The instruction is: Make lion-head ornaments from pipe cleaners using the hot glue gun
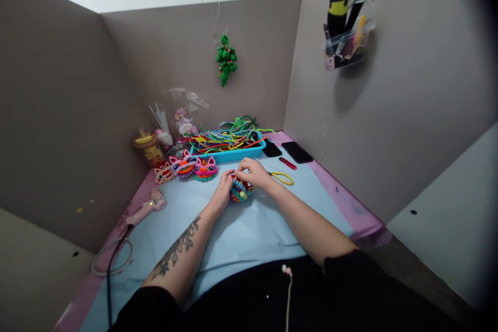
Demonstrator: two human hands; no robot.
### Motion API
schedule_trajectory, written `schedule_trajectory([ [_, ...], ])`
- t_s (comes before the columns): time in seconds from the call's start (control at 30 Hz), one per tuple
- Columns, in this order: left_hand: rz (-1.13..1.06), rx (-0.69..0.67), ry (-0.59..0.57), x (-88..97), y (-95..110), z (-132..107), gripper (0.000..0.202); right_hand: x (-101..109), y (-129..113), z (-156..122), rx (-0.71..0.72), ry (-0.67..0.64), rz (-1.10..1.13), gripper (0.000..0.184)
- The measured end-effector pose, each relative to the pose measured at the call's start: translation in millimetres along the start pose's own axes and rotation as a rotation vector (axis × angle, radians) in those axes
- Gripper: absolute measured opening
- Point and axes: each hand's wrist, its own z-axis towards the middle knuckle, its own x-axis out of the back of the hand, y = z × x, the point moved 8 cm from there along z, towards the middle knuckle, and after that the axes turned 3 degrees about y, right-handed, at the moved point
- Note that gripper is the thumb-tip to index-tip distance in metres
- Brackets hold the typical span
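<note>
A small lion-head figure point(240, 190) made of fuzzy teal, red and yellow stems sits between my hands, low over the blue cloth. My left hand point(223, 190) is closed against its left side. My right hand point(253, 172) is at its top, fingers bent and pinched together; what lies in that pinch is too small to make out. Similar finished-looking heads stand to the left: a pink-and-teal one point(205, 168), a purple one point(183, 164) and a cream-and-red one point(164, 172). Yellow-handled scissors point(282, 178) lie just right of my right hand.
Behind my hands is a blue tray point(229, 156) heaped with coloured stems. Two dark phones point(296, 152) and a red tool point(288, 163) lie at right. A pink glue gun point(147, 207), its cable and a lidded cup point(150, 148) are at left. Grey partitions point(187, 52) enclose the table.
</note>
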Motion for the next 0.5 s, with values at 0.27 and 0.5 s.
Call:
schedule_trajectory([
  [0.27,-0.129,0.108,0.097,4.6,-1.7,-1.3,0.044,4.1,8.1,-3.9,-0.089,0.021,0.086,0.013],
  [0.5,-0.356,0.219,0.219,4.8,-0.4,-3.5,0.030,3.1,14.7,-0.4,-0.072,0.035,0.156,0.024],
])
